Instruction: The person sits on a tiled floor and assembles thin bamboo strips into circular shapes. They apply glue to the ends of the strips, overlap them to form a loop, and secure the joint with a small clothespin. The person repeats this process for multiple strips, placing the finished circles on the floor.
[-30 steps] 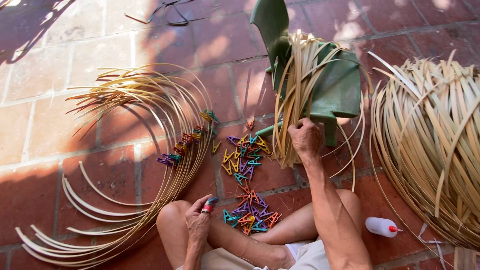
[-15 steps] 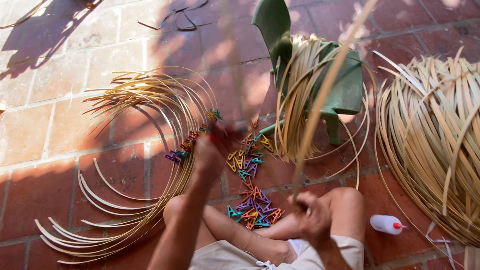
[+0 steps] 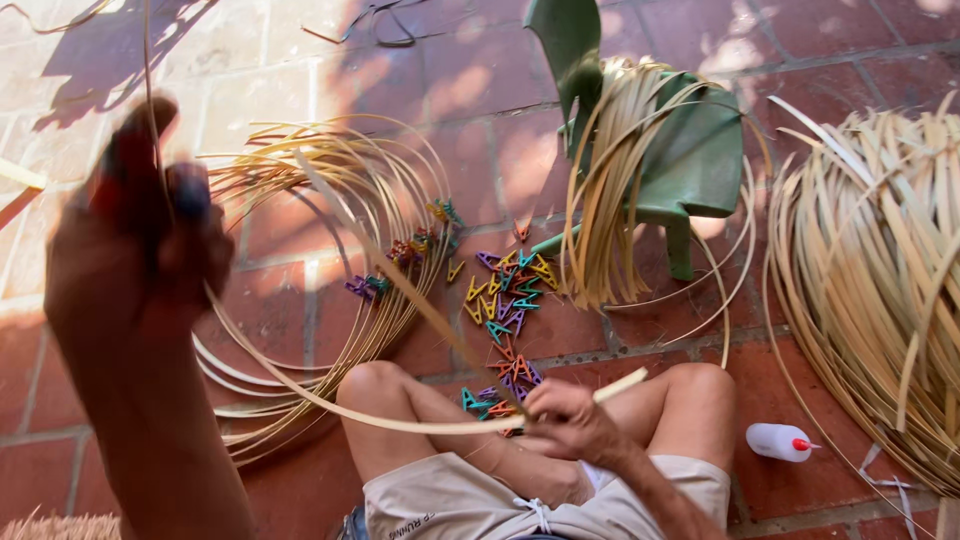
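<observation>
a person sits on a red brick floor, knees bent. the left hand, raised close to the camera and blurred, has its fingers pinched around one end of a long bamboo strip. the strip curves down across the knees to the right hand, fingers closed around it. coloured clothespins lie scattered just ahead, beside coiled strips and a green plastic chair.

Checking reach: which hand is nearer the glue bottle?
Right. The right hand sits just left of the glue bottle; the left hand is raised far across the frame.
</observation>
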Demonstrator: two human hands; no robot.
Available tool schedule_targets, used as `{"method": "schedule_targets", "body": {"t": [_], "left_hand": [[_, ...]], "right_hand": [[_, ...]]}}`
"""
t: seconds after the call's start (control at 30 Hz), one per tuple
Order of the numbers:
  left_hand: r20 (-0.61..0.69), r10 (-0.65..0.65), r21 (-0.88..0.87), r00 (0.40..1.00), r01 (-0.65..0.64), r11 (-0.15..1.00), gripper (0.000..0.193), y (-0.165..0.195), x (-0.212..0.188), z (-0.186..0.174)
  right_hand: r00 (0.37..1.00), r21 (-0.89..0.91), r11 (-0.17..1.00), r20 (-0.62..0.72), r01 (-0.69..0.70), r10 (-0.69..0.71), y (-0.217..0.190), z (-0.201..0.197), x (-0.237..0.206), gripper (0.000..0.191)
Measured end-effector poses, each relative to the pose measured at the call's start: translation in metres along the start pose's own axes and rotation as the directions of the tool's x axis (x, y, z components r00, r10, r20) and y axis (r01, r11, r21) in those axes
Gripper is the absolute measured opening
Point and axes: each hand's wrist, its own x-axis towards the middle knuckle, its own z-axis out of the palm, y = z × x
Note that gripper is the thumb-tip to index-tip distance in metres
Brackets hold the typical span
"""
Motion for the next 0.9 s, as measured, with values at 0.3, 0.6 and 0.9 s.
{"method": "schedule_targets", "body": {"t": [0.3, 0.6, 0.9], "left_hand": [[-0.414, 0.248, 0.497, 0.876, -0.01, 0.867, 0.043, -0.155, -0.196, 0.088], [-0.256, -0.02, 0.113, 0.967, 0.05, 0.992, 0.04, -0.183, -0.2, 0.094], [-0.229, -0.067, 0.058, 0.971, 0.083, 0.995, 0.038, -0.188, -0.192, 0.097]], "right_hand": [[0.937, 0.467, 0.833, -0.024, -0.297, 0.348, -0.114, -0.051, 0.115, 0.022], [0.979, 0.483, 0.873, -0.135, -0.072, 0.156, -0.153, -0.03, 0.168, 0.018], [0.975, 0.55, 0.833, -0.142, -0.067, 0.172, -0.14, -0.018, 0.173, 0.02]]}}
